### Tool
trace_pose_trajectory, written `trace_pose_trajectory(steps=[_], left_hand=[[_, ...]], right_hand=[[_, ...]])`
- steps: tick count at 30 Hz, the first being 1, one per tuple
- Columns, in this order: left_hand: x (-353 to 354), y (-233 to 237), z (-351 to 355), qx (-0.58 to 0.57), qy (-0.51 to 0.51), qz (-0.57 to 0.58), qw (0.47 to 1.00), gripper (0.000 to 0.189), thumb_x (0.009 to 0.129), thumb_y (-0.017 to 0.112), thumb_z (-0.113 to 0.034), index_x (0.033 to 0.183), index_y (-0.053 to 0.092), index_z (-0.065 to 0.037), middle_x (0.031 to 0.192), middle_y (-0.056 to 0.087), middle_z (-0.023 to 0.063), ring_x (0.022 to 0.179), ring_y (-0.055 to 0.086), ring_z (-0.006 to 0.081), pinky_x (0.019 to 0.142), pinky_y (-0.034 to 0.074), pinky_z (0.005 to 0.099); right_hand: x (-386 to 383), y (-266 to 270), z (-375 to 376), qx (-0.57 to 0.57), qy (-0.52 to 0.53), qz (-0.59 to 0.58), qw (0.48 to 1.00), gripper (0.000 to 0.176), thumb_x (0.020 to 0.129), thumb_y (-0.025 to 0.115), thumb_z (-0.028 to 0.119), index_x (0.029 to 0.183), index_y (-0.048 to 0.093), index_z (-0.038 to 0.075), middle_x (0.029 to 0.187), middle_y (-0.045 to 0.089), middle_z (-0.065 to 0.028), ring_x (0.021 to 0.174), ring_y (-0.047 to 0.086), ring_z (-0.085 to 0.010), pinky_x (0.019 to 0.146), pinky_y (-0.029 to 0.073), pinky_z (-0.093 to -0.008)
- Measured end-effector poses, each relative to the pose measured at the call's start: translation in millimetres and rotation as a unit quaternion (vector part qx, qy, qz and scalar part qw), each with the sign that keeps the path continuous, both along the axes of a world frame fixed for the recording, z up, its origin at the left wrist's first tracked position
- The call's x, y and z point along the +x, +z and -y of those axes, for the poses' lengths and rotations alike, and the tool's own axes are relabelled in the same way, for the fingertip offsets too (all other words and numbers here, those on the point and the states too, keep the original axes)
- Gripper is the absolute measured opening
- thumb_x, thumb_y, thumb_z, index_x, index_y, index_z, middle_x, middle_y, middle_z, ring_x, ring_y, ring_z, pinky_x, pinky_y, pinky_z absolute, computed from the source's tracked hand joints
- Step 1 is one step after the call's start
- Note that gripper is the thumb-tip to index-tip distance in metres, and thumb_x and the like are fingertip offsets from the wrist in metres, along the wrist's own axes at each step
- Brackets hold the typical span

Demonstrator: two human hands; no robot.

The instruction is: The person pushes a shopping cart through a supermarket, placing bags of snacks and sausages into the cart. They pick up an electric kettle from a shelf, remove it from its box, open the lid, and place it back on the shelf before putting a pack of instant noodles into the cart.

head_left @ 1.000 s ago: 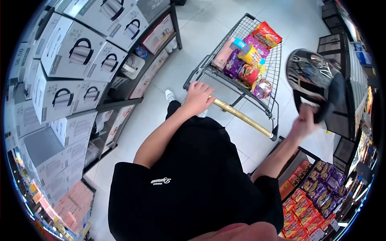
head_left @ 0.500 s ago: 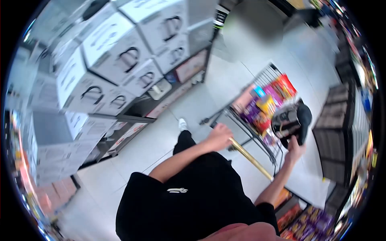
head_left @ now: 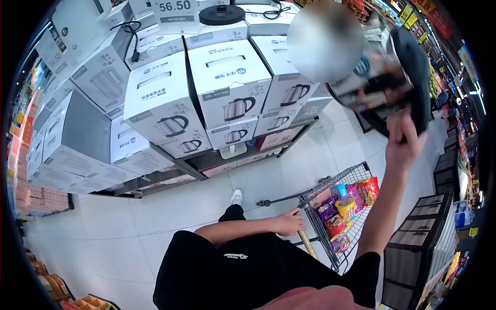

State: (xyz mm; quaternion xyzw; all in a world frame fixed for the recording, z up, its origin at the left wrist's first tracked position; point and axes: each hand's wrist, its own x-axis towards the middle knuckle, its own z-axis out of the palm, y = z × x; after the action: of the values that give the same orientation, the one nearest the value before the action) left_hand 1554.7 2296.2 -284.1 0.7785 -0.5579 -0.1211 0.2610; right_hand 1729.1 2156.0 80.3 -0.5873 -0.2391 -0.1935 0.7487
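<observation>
Raised at the upper right, my right hand is closed round the black handle of a shiny metal electric kettle. A blurred disc covers part of the view beside the kettle. Lower down, my left hand is wrapped round the gold push bar of a shopping cart. Inside the cart lie a yellow tub, purple packets, a red packet and a small blue box.
Kettle boxes are stacked on a dark display shelf ahead and left. On top sit a black kettle base with a cord and a price sign. Dark crates stand to the right of the cart.
My right hand has lifted the kettle from beside the cart up to the upper right. The view has tilted up toward the kettle boxes. My left hand stays on the push bar.
</observation>
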Motion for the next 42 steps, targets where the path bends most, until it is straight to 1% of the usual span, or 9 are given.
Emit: trace_pose_trajectory(steps=[7, 10, 13, 17, 22, 30, 35, 37, 42], left_hand=[[42.8, -3.2, -19.2, 0.029, -0.120, -0.102, 0.987, 0.043, 0.087, 0.059, -0.017, 0.130, 0.055, -0.021, 0.111, 0.058, 0.0020, 0.117, 0.048, 0.0199, 0.095, 0.037, 0.0508], [57.0, -13.1, -19.6, -0.035, -0.152, -0.131, 0.979, 0.032, 0.088, 0.058, -0.027, 0.120, 0.062, -0.021, 0.110, 0.060, 0.0033, 0.120, 0.047, 0.0204, 0.091, 0.038, 0.0541], [63.3, -16.2, -25.6, -0.061, -0.176, -0.130, 0.974, 0.031, 0.090, 0.054, -0.029, 0.119, 0.062, -0.020, 0.113, 0.060, 0.0018, 0.123, 0.045, 0.0200, 0.089, 0.039, 0.0536], [72.6, -21.6, -32.3, -0.063, -0.198, -0.115, 0.971, 0.047, 0.085, 0.058, -0.010, 0.130, 0.054, -0.023, 0.113, 0.056, 0.0010, 0.120, 0.046, 0.0175, 0.090, 0.037, 0.0471], [78.2, -13.2, -41.8, -0.052, -0.183, -0.126, 0.974, 0.034, 0.088, 0.056, -0.026, 0.122, 0.062, -0.022, 0.108, 0.059, 0.0020, 0.120, 0.047, 0.0187, 0.086, 0.039, 0.0523], [78.9, -2.9, -62.8, -0.046, -0.132, -0.134, 0.981, 0.046, 0.082, 0.057, -0.007, 0.125, 0.062, -0.023, 0.109, 0.055, 0.0018, 0.117, 0.048, 0.0171, 0.089, 0.038, 0.0437], [73.1, -4.8, -68.5, -0.035, -0.099, -0.130, 0.986, 0.047, 0.080, 0.056, -0.005, 0.123, 0.059, -0.021, 0.113, 0.054, 0.0003, 0.119, 0.047, 0.0171, 0.089, 0.039, 0.0413], [68.0, -9.5, -67.9, -0.050, -0.067, -0.118, 0.990, 0.043, 0.080, 0.055, -0.007, 0.120, 0.060, -0.021, 0.113, 0.055, 0.0007, 0.119, 0.048, 0.0168, 0.088, 0.039, 0.0410], [53.3, -16.2, -62.0, -0.117, -0.001, -0.103, 0.988, 0.023, 0.084, 0.059, -0.019, 0.106, 0.062, -0.013, 0.104, 0.057, 0.0037, 0.113, 0.050, 0.0191, 0.094, 0.034, 0.0475]], right_hand=[[147.2, 62.9, -208.3, 0.020, 0.108, 0.003, 0.994, 0.015, 0.083, 0.070, 0.009, 0.077, 0.058, 0.002, 0.054, 0.044, 0.0008, 0.044, 0.039, -0.0105, 0.046, 0.029, -0.0268], [187.1, 64.7, -271.3, -0.017, 0.115, -0.002, 0.993, 0.018, 0.079, 0.074, 0.009, 0.075, 0.057, 0.003, 0.056, 0.050, -0.0013, 0.045, 0.044, -0.0119, 0.044, 0.032, -0.0274], [218.0, 60.5, -311.6, -0.019, 0.140, -0.040, 0.989, 0.015, 0.076, 0.076, 0.007, 0.078, 0.062, 0.001, 0.055, 0.051, -0.0014, 0.042, 0.044, -0.0101, 0.041, 0.033, -0.0257], [243.1, 59.8, -340.4, -0.075, 0.109, -0.037, 0.991, 0.020, 0.078, 0.075, 0.015, 0.073, 0.059, 0.003, 0.055, 0.052, -0.0025, 0.044, 0.046, -0.0124, 0.045, 0.036, -0.0273], [263.1, 80.6, -346.8, -0.174, 0.039, 0.021, 0.984, 0.027, 0.079, 0.074, 0.022, 0.068, 0.060, 0.002, 0.055, 0.055, -0.0030, 0.046, 0.052, -0.0118, 0.048, 0.042, -0.0269], [293.8, 84.2, -301.7, -0.381, -0.097, 0.095, 0.914, 0.039, 0.085, 0.069, 0.040, 0.088, 0.068, 0.001, 0.065, 0.062, -0.0031, 0.059, 0.060, -0.0106, 0.057, 0.047, -0.0252], [296.9, 72.8, -313.1, -0.393, -0.161, 0.188, 0.885, 0.045, 0.089, 0.063, 0.045, 0.100, 0.065, 0.001, 0.066, 0.062, -0.0062, 0.061, 0.062, -0.0165, 0.059, 0.048, -0.0304], [245.8, 101.2, -322.6, -0.470, -0.214, 0.034, 0.856, 0.059, 0.091, 0.058, 0.049, 0.126, 0.053, 0.002, 0.106, 0.067, -0.0156, 0.098, 0.065, -0.0296, 0.089, 0.049, -0.0377], [193.5, 114.3, -255.8, -0.440, -0.181, 0.047, 0.878, 0.070, 0.088, 0.059, 0.054, 0.139, 0.042, 0.009, 0.119, 0.064, -0.0206, 0.110, 0.062, -0.0328, 0.098, 0.044, -0.0386]])
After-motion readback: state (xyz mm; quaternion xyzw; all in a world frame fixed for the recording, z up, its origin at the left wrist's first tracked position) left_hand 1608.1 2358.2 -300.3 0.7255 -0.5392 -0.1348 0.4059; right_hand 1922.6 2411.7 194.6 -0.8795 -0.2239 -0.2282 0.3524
